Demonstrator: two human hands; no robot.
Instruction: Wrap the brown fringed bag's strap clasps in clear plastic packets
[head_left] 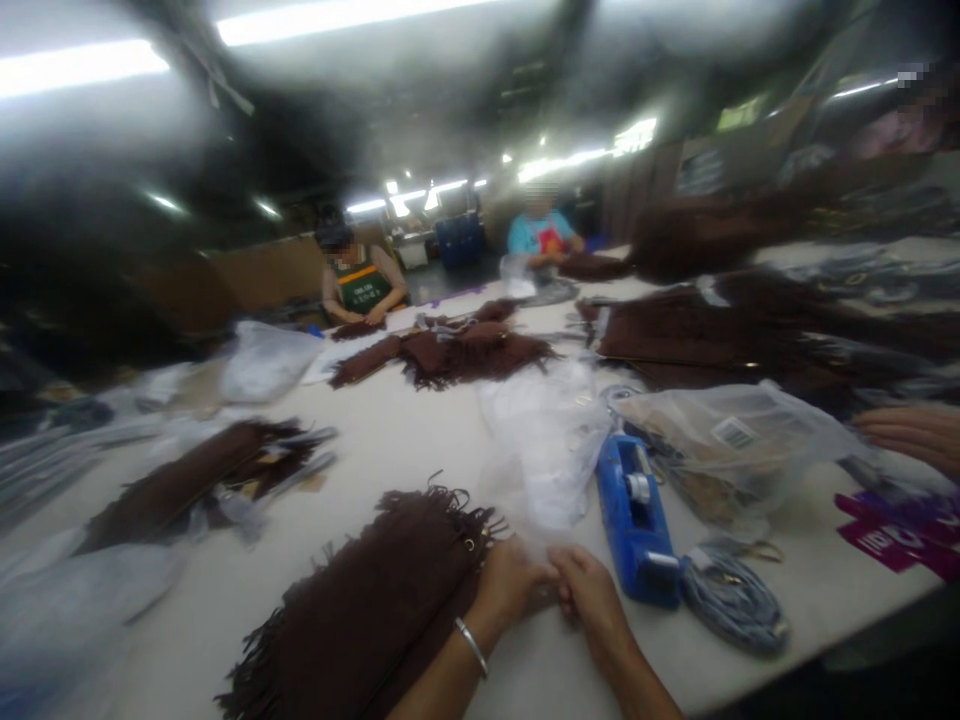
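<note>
Left hand (pixel 511 585) and right hand (pixel 594 597) pinch a crumpled, translucent plastic bag (pixel 546 450).

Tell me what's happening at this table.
The person's left hand and right hand meet at the lower end of a crumpled clear plastic bag, fingers apparently pinching it. A dark brown fringed suede piece lies just beside the left hand on the white table. A blue plastic tape dispenser sits right of the right hand. Across the table, a person in a green apron bends over similar brown pieces. The picture is blurred.
</note>
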